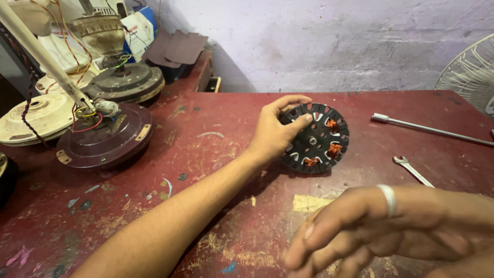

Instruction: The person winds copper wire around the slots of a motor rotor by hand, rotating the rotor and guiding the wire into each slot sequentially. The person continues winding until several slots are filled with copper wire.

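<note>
Stator (315, 138) at frame centre, tilted on the table (206, 154), grasped by left hand (275, 133); right hand (370, 231), lower right, blurred, empty, fingers spread. Next likely calls for a two-handed hold.

Worn red workbench (206, 118) with chipped paint. At left: a dark maroon ceiling fan motor housing (105, 138) with exposed wiring, a brown one (126, 82) behind it, a cream one (33, 116) beside. At right: open-end spanner (413, 171), long socket wrench (429, 128), white fan guard (471, 69).
</note>
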